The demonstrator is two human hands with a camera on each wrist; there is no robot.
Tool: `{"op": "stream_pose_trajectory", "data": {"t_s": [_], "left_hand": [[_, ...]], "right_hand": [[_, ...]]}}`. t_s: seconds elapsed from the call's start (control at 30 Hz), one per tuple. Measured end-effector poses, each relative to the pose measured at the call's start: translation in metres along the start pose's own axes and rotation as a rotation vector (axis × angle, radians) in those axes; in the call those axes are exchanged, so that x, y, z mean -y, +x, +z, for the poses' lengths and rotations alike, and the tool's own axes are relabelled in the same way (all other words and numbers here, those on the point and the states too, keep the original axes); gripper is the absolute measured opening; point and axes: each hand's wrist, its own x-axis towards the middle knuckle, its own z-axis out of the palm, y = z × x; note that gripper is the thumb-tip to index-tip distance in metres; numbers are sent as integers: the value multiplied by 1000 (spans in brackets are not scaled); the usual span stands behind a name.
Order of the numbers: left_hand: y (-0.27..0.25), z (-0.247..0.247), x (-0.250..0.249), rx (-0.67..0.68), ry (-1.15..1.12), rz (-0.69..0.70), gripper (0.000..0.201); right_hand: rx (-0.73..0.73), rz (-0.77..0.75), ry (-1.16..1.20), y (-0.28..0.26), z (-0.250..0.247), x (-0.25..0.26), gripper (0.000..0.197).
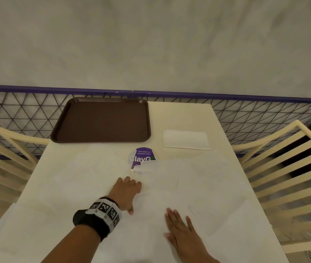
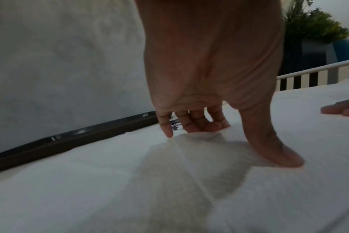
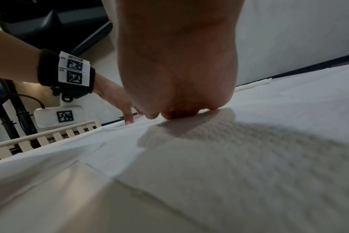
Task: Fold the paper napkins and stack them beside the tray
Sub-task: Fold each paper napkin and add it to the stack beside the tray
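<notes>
A brown tray (image 1: pixel 101 120) lies at the table's far left. To its right rests one folded white napkin (image 1: pixel 186 139). Several unfolded white napkins cover the near half of the table. My left hand (image 1: pixel 127 190) is on the middle napkin (image 1: pixel 152 207). Its fingers (image 2: pixel 199 124) are curled onto the napkin's far edge and its thumb (image 2: pixel 277 151) presses the sheet (image 2: pixel 169 181). My right hand (image 1: pixel 181 230) lies flat, fingers straight, on the same napkin's near right part. In the right wrist view the palm (image 3: pixel 177 71) bears down on embossed paper (image 3: pixel 239 157).
A round purple sticker (image 1: pixel 144 155) on the cream table (image 1: pixel 179 114) is partly covered by a napkin. Cream slatted chairs stand at left (image 1: pixel 4 149) and right (image 1: pixel 283 168). A black mesh fence (image 1: pixel 264 118) with a purple rail runs behind the table.
</notes>
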Motion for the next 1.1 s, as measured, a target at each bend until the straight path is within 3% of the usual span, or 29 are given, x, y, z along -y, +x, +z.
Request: {"op": "stream_pose_trajectory", "data": {"t_s": [0.23,0.47,0.53,0.63,0.77,0.9,1.0,1.03,1.1], "left_hand": [[-10,11,11,-35,-188,-138,77],[-37,17,28,-116,-768,-290,18],[-43,21,24,-165,-830,-317,32],[-54,29,15,-243,-897,-435,27],[-58,31,5,-163,-1001,-542,37],[-59,20,-2,-170,-974,-543,43],[-66,9,-5,-274,-1028,-490,35],[-68,4,-6,-307,-1047,-454,30],[-75,-13,-13,-362,-1050,-363,29]], "right_hand": [[35,13,3,0,2,-2,55],[82,16,5,-1,-2,0,55],[105,10,13,0,-3,-1,56],[129,9,39,1,-6,0,56],[219,38,63,0,-16,4,56],[308,65,86,-4,-19,8,57],[545,62,298,-7,-36,0,56],[550,87,379,0,-50,0,54],[422,130,454,12,-76,5,59]]}}
